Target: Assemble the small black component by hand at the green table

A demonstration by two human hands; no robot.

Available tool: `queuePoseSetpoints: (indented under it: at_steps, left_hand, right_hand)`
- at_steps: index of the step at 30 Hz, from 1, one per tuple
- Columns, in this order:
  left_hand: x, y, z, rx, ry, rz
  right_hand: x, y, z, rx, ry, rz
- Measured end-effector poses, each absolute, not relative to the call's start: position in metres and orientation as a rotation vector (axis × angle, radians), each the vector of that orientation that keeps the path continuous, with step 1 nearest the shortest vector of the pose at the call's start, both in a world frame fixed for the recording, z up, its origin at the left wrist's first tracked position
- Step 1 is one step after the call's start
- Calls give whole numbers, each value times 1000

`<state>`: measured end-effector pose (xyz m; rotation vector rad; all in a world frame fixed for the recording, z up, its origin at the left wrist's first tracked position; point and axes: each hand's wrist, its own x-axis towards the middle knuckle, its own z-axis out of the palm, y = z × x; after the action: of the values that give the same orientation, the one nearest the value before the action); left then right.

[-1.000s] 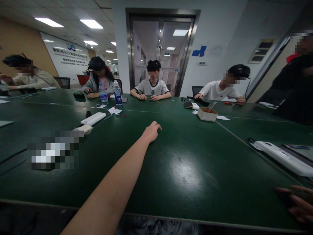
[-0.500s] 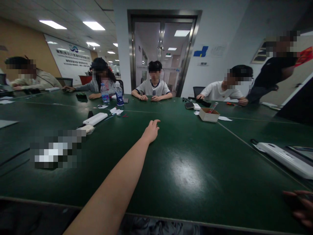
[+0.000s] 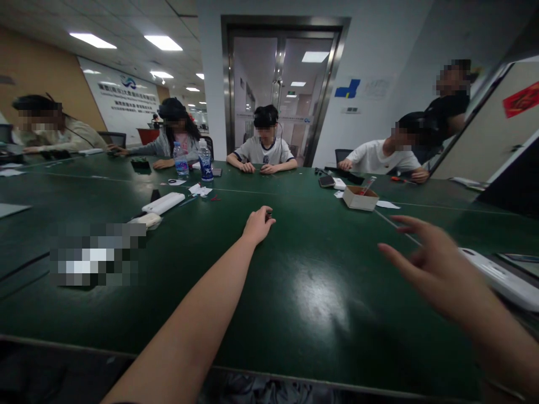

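Extends the left hand [image 3: 256, 226] toward twelve o'clock over a glossy green table [image 3: 318, 306], with fingers curled in toward the thumb. Shows a small dark item [image 3: 269, 215] between thumb and forefinger, too small to name; cannot tell a firm pinch from a loose touch. Holds the right hand [image 3: 433, 266] between one and two o'clock, slightly blurred, with thumb and fingers spread apart and pointing inward, well apart from the left hand. Partly hides a long white device [image 3: 503, 280] at two o'clock behind the right wrist.

Takes in, at one o'clock, a low pale box [image 3: 359, 200] with a slim clear item [image 3: 369, 184] tilted up in it, near a dark phone-like slab [image 3: 326, 181] and just beside a sheet of white paper [image 3: 388, 205]. Includes two upright plastic bottles [image 3: 205, 163] between eleven and twelve o'clock, with paper scraps [image 3: 200, 190] in front and a white oblong case [image 3: 163, 203] nearer, at eleven.

Faces a seated co-worker in a dark-trimmed white shirt [image 3: 264, 154] at twelve o'clock, before glass doors [image 3: 257, 73]. Shares the table with a person in grey [image 3: 149, 147] at eleven o'clock and a person in white [image 3: 377, 157] at one.
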<state>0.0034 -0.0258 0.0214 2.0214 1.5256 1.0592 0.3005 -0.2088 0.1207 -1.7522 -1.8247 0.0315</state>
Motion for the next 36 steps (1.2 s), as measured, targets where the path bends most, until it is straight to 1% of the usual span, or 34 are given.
queuePoseSetpoints:
  at_steps: [3,5,8,9,11,13,16,20,25,32,36]
  left_hand:
    - [3,-21,17,1899,1424,1128]
    - [2,-15,12,1802,1317,1209]
    - [1,-4,6,1618,1127,1320]
    - [0,-1,5,1556,1073,1353]
    - [-2,4,4,1454,1000,1430]
    - [-5,6,4,1376,960,1514]
    - [-8,7,4,1311,946,1566]
    - [-9,6,2,1383,993,1506]
    - [-11,3,3,1495,1071,1467]
    - [-12,0,8,1295,954,1337]
    - [-11,0,10,1231,1009,1306]
  right_hand:
    - [223,-141,121,-1529,-2196,533]
    - [188,-100,105,-1530,-2162,830]
    - [155,-54,75,-1624,-1875,1081]
    - [147,-42,66,-1589,-1757,1185]
    - [134,-26,52,-1370,-1523,1448]
    - [124,-16,43,-1130,-1348,1615]
    - [118,-9,31,-970,-1168,1618]
    - [128,-7,20,-907,-1070,1563]
    - [138,-9,18,-857,-998,1496]
    - [140,-5,16,-806,-946,1487]
    - [142,-3,15,-788,-966,1482]
